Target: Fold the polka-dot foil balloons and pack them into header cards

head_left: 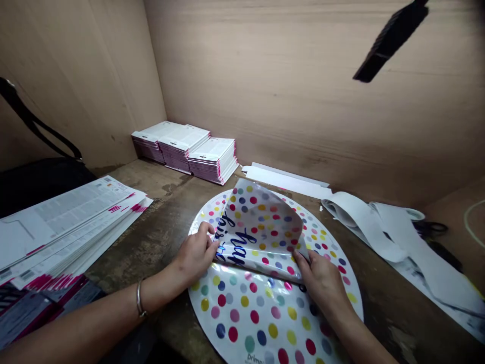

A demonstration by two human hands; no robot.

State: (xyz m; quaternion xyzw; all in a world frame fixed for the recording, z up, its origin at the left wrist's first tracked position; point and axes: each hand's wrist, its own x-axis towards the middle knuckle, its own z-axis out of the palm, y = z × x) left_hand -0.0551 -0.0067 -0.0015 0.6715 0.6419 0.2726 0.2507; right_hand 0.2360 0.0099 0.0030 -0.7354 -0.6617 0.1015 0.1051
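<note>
A round, flat foil balloon [261, 316], white with coloured dots, lies in front of me on the table. On top of it is a folded polka-dot foil piece [261, 212] with dark blue lettering, its upper flap standing up and curling. Whether this is a separate balloon or part of the round one, I cannot tell. My left hand [195, 255] pinches its left edge beside the lettering. At the right end, my right hand [322, 278] grips the fold between thumb and fingers. A metal bangle circles the left wrist.
Stacks of printed cards [204, 151] stand against the back wall, and a fanned pile of larger cards [76, 217] lies at left. White paper strips [364, 222] curl along the right, near dark scissor handles [435, 228]. A black object [392, 43] hangs at upper right.
</note>
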